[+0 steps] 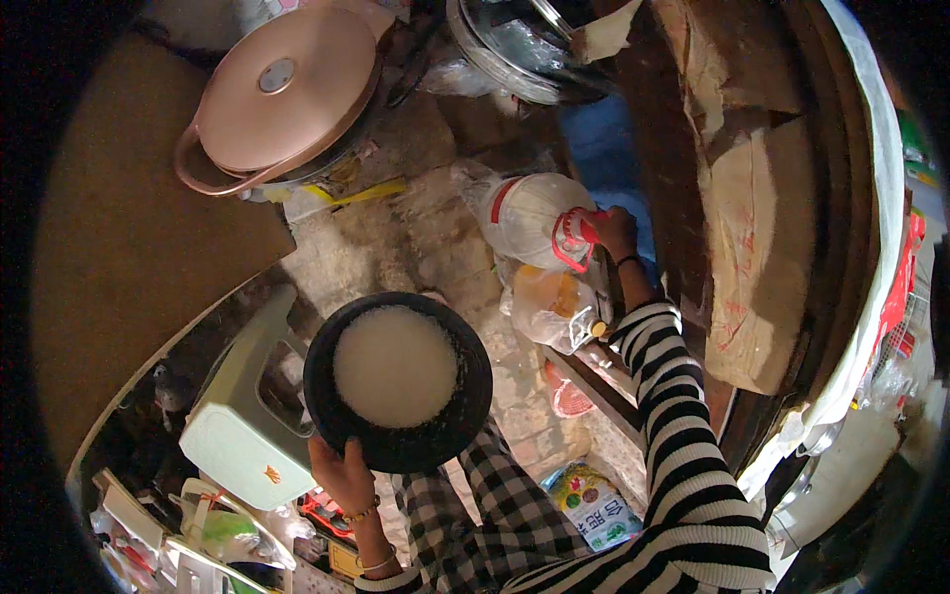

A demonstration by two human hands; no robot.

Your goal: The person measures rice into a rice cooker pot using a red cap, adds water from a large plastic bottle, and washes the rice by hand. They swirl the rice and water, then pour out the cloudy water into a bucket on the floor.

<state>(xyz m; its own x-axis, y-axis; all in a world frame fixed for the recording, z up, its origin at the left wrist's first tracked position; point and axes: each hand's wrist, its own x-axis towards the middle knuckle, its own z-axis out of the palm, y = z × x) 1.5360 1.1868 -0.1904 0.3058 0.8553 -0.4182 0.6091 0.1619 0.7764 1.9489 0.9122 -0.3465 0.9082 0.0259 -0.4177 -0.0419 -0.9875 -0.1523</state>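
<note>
My left hand [345, 475] grips the near rim of a round black pot [401, 449], its thumb over the edge. White grains, which look like rice [395, 366], cover much of the pot's bottom. Off to the right, my right hand [614, 232] is closed around the red cap [590, 226] of a large clear plastic jug [527, 211] with a red handle. Pale contents show through the jug's wall. Just below it is a second plastic jug [553, 301] with a yellow cap and an orange label, partly wrapped in clear plastic.
A copper-coloured lidded pan [289, 96] is at the upper left, near a brown tabletop [148, 223]. A pale green plastic stool [245, 453] stands left of the pot. A glass-lidded pot [512, 44] lies at the top. Wooden boards and torn cardboard [757, 282] line the right. A printed bag [594, 505] lies low.
</note>
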